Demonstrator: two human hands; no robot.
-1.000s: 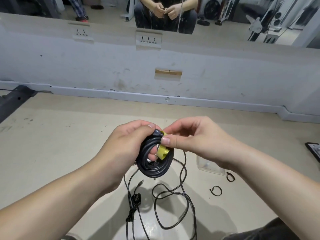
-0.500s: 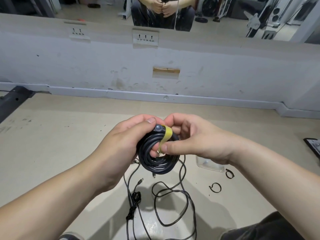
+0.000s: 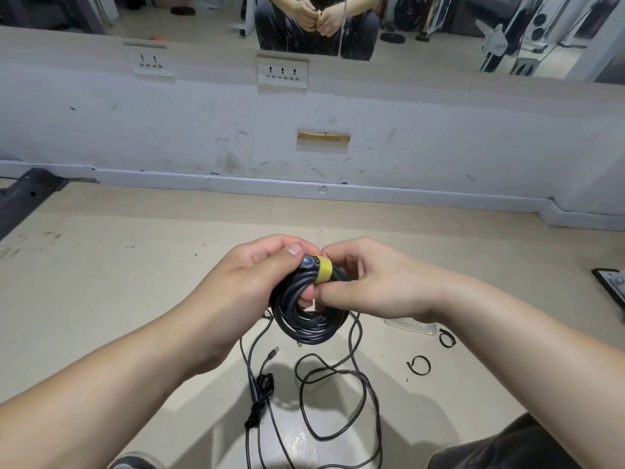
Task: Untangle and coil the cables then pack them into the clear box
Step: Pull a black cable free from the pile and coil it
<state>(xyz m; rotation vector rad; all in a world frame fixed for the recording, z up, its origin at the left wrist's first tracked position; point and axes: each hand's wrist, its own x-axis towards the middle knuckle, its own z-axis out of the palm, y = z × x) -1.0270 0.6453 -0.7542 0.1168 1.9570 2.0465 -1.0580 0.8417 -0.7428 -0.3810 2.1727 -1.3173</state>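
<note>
both hands are up in front of the body working one black cable coil (image 3: 309, 319). the left hand (image 3: 247, 289) grips it from the left side, with the thumb laid over the top right next to a round dark plug end. at least one fingertip pokes through the middle of the loops. the right hand (image 3: 372, 282) curls in from the other side. its thumb presses on the lower end of a yellow strap (image 3: 322, 269) that wraps over the top of the coil and its other fingers are tucked behind, so it's pinching the strap against the cable. the coil hangs in the air between the two hands, off the floor (image 3: 118, 282).

down on the floor under it there's a loose cable (image 3: 333, 368) lying in big sloppy loops. a small usb plug (image 3: 273, 353) is near the top of the mess and a knotted bundle (image 3: 262, 384) sits just left of the loops. the clear box (image 3: 411, 325) is on the floor to the right, mostly hidden behind the right wrist, so i can't tell what's in it. just past it are two little black ties (image 3: 419, 365) curled into rings, near each other but not touching. the back wall (image 3: 169, 130) has socket plates (image 3: 282, 72), and the mirror (image 3: 135, 15) above it shows a seated person's hands.
</note>
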